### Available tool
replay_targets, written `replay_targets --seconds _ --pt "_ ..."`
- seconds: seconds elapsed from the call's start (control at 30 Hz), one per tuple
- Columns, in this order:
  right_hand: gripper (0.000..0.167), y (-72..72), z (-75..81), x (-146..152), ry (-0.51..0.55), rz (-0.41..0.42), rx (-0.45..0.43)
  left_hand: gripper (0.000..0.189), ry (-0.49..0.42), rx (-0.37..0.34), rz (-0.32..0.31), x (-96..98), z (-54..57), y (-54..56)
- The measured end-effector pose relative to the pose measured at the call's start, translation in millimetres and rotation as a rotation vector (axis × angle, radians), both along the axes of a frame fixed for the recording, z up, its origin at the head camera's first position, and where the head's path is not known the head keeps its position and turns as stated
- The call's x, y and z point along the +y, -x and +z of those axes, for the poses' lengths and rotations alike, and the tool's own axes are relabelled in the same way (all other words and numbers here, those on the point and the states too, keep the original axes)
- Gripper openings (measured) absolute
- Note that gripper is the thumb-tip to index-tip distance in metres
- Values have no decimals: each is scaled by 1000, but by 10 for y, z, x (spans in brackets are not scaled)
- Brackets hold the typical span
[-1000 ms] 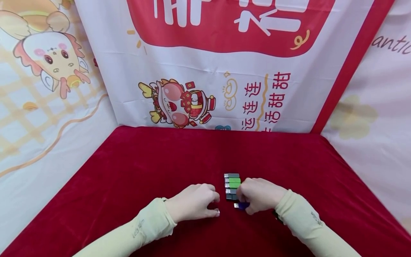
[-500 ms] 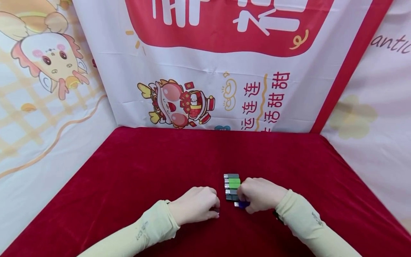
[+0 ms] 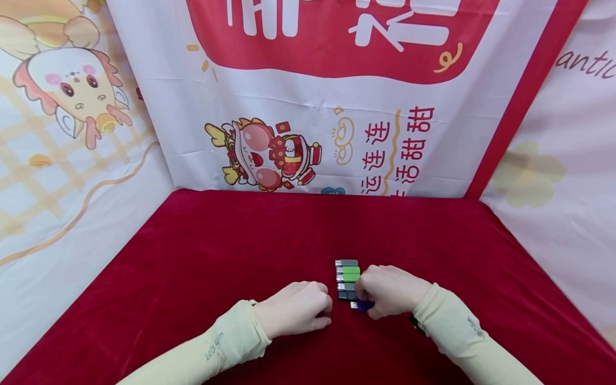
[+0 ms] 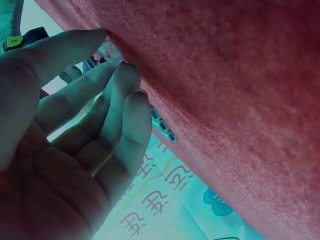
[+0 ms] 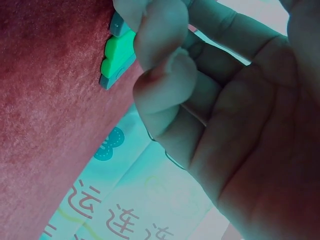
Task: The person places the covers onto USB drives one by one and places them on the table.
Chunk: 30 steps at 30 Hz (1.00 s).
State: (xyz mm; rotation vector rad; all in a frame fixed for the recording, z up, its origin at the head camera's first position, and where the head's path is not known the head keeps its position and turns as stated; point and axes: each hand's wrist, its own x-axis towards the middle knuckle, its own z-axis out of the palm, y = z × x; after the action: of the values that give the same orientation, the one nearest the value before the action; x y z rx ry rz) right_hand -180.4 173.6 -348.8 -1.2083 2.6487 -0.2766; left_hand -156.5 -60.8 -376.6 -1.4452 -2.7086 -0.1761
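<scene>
In the head view, a row of several USB sticks [image 3: 347,278], grey and green with their metal plugs to the left, lies on the red cloth. At the near end of the row my right hand [image 3: 392,291] pinches a dark blue USB stick [image 3: 363,305], its plug pointing left toward my other hand. My left hand [image 3: 298,309] is low over the cloth, left of the row. Between its thumb and fingertips in the left wrist view is a small clear piece [image 4: 109,51], like a cap, mostly covered. The right wrist view shows curled fingers beside the green sticks [image 5: 117,52].
Red velvet cloth [image 3: 231,240] covers the table. A printed white and red curtain [image 3: 308,96] stands along the back edge, with pale patterned curtains [image 3: 72,160] at the sides. A dark band [image 3: 416,323] shows under the right wrist.
My left hand has shifted slightly down and right, and its fingers have closed in, covering the small shiny piece. The right hand keeps its hold on the blue USB stick, nearly still.
</scene>
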Motion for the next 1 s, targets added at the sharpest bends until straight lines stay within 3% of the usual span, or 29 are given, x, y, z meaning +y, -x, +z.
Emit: replay_targets --seconds 0.33,0.63,1.0 --pt "17 0 55 37 16 -11 21 14 -100 -26 6 -27 57 64" --pt "15 4 155 66 80 19 178 6 -148 -5 11 -80 140 121" --pt "17 -5 205 32 182 36 256 9 -230 28 -3 -95 150 137"
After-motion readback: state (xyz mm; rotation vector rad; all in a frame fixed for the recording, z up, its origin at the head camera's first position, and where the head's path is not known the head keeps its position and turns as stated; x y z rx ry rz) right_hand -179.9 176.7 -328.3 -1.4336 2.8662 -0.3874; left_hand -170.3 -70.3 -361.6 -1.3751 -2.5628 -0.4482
